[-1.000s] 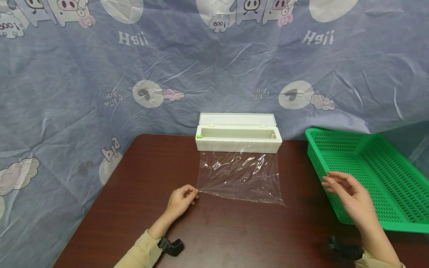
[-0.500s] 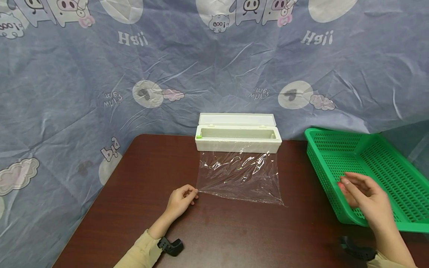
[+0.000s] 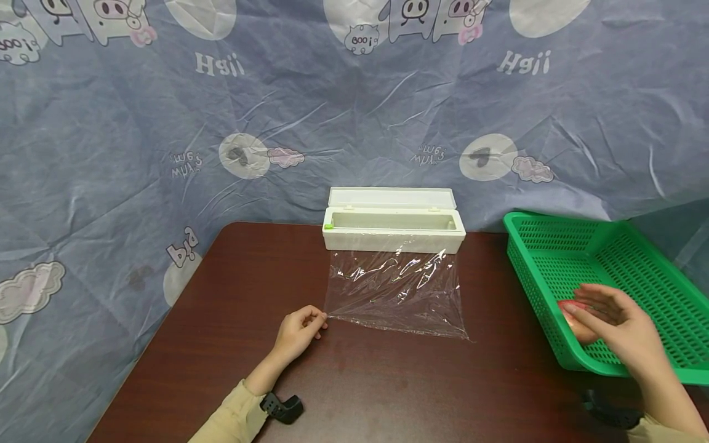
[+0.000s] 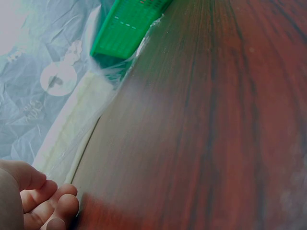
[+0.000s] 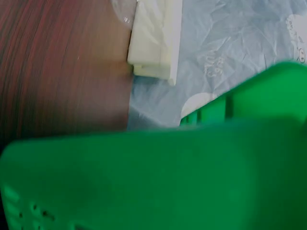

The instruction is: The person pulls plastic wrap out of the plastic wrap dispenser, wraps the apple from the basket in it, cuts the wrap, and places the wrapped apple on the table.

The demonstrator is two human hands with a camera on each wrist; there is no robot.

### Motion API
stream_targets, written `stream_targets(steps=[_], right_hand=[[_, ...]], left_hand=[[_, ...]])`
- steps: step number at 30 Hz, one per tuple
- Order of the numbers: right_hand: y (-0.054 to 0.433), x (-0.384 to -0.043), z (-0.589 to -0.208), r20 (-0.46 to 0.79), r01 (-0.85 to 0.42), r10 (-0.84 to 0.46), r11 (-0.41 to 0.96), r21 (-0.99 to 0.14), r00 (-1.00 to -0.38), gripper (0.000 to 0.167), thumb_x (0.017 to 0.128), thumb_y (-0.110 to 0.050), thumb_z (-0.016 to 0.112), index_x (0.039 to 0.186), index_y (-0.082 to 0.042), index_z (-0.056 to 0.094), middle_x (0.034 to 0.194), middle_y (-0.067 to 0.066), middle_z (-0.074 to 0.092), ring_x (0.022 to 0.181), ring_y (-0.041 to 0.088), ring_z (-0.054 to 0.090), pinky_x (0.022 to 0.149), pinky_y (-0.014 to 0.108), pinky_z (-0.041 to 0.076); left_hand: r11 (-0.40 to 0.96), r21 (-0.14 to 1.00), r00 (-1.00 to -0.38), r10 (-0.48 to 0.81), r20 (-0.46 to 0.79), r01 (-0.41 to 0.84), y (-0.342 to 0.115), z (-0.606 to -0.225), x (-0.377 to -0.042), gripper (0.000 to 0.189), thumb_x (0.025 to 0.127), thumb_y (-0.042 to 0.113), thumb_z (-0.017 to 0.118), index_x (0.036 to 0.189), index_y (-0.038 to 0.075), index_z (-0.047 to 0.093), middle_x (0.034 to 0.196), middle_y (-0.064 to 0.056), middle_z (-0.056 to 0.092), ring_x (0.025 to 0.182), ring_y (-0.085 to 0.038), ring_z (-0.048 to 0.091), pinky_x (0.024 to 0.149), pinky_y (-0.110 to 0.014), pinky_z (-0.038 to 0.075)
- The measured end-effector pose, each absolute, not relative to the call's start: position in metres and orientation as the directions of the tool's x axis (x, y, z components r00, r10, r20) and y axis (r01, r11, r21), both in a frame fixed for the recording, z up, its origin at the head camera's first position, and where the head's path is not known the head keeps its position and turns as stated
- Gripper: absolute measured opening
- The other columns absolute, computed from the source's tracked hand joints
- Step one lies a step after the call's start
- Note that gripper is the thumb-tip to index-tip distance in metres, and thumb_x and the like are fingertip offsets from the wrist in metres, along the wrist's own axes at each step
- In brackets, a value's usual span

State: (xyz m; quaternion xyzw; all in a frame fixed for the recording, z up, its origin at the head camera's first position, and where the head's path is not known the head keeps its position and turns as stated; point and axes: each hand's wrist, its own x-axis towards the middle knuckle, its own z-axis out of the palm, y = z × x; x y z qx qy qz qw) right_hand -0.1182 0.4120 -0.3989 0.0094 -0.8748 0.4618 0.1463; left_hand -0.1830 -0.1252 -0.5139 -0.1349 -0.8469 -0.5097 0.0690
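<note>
A white cling film box [image 3: 394, 242] stands at the table's back edge with its lid up. A clear sheet of cling film [image 3: 396, 292] reaches from it toward me over the table. The left hand [image 3: 299, 332] pinches the sheet's near left corner between thumb and fingertips; the left wrist view also shows these curled fingers [image 4: 60, 201]. Inside the green basket [image 3: 526, 286], the right hand [image 3: 628, 326] hovers over a rounded red-and-pinkish thing [image 3: 576, 329], partly covering it. The thumb lies across its top, the fingers loosely spread; contact is unclear. The basket wall [image 5: 144, 177] fills much of the right wrist view.
A small green tab [image 3: 329, 226] sits at the box's left end. The brown table [image 3: 249, 277] meets a patterned grey-blue cloth [image 3: 354, 123] behind. Each wrist wears a black strap, such as the left one [image 3: 282, 408].
The right hand has moved right, farther over the basket, uncovering the red-and-pinkish thing that it had hidden. The left hand keeps its pinch on the film corner.
</note>
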Motion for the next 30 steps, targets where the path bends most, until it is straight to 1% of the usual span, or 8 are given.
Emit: stream_targets(steps=[3,6,10,17,20,23,30], right_hand=[[0.418,-0.12,-0.4,0.268,-0.168,0.089,0.582,-0.796,-0.959,0.053,0.087,-0.006,0.066,0.134,-0.021,0.045,0.112,-0.024,0.051,0.094,-0.015,0.051,0.073,0.004,0.04],[0.424,-0.122,-0.402,0.27,-0.188,0.05,0.599,-0.778,-0.961,0.057,0.087,-0.004,0.067,0.136,-0.021,0.042,0.113,-0.024,0.05,0.097,-0.015,0.049,0.073,0.004,0.039],[0.432,-0.124,-0.402,0.247,-0.18,0.017,0.632,-0.754,-0.969,0.061,0.087,-0.007,0.067,0.139,-0.023,0.038,0.115,-0.025,0.048,0.099,-0.016,0.047,0.072,0.004,0.039],[0.44,-0.128,-0.405,0.255,-0.231,-0.059,0.655,-0.72,-0.965,0.063,0.085,-0.002,0.068,0.139,-0.015,0.039,0.118,-0.02,0.049,0.1,-0.014,0.049,0.075,0.005,0.04],[0.443,-0.129,-0.405,0.24,-0.229,-0.076,0.665,-0.711,-0.968,0.062,0.085,-0.003,0.068,0.138,-0.012,0.04,0.119,-0.021,0.048,0.099,-0.013,0.05,0.075,0.005,0.04],[0.446,-0.131,-0.405,0.213,-0.232,-0.112,0.666,-0.709,-0.971,0.063,0.085,-0.002,0.067,0.14,-0.01,0.037,0.121,-0.022,0.047,0.102,-0.014,0.048,0.075,0.006,0.04],[0.455,-0.138,-0.406,0.132,-0.199,-0.149,0.676,-0.71,-0.98,0.07,0.086,-0.007,0.068,0.145,-0.017,0.031,0.126,-0.026,0.04,0.107,-0.018,0.04,0.073,0.007,0.038]], left_hand=[[0.444,0.846,-0.955,0.157,0.25,0.294,-0.125,-0.514,-0.183,0.014,0.092,0.023,0.061,0.084,0.014,0.068,0.07,0.008,0.067,0.053,-0.008,0.059,0.05,-0.025,0.046],[0.447,0.846,-0.956,0.157,0.247,0.292,-0.125,-0.515,-0.183,0.014,0.092,0.023,0.061,0.084,0.014,0.068,0.07,0.008,0.067,0.053,-0.009,0.059,0.051,-0.025,0.046],[0.45,0.844,-0.956,0.158,0.246,0.292,-0.125,-0.515,-0.184,0.013,0.093,0.022,0.06,0.085,0.014,0.068,0.07,0.008,0.067,0.053,-0.009,0.059,0.051,-0.025,0.046],[0.447,0.846,-0.956,0.155,0.248,0.292,-0.125,-0.515,-0.184,0.013,0.092,0.023,0.061,0.085,0.014,0.068,0.07,0.008,0.067,0.053,-0.009,0.059,0.051,-0.025,0.046],[0.453,0.844,-0.958,0.152,0.243,0.286,-0.125,-0.515,-0.184,0.013,0.092,0.023,0.061,0.085,0.015,0.068,0.07,0.008,0.067,0.053,-0.008,0.058,0.051,-0.025,0.046],[0.454,0.846,-0.959,0.149,0.239,0.281,-0.125,-0.515,-0.183,0.013,0.092,0.023,0.061,0.084,0.015,0.068,0.07,0.009,0.067,0.053,-0.008,0.058,0.051,-0.025,0.046],[0.462,0.842,-0.96,0.149,0.236,0.279,-0.125,-0.514,-0.183,0.014,0.092,0.024,0.061,0.084,0.015,0.068,0.07,0.009,0.067,0.053,-0.008,0.059,0.051,-0.025,0.046]])
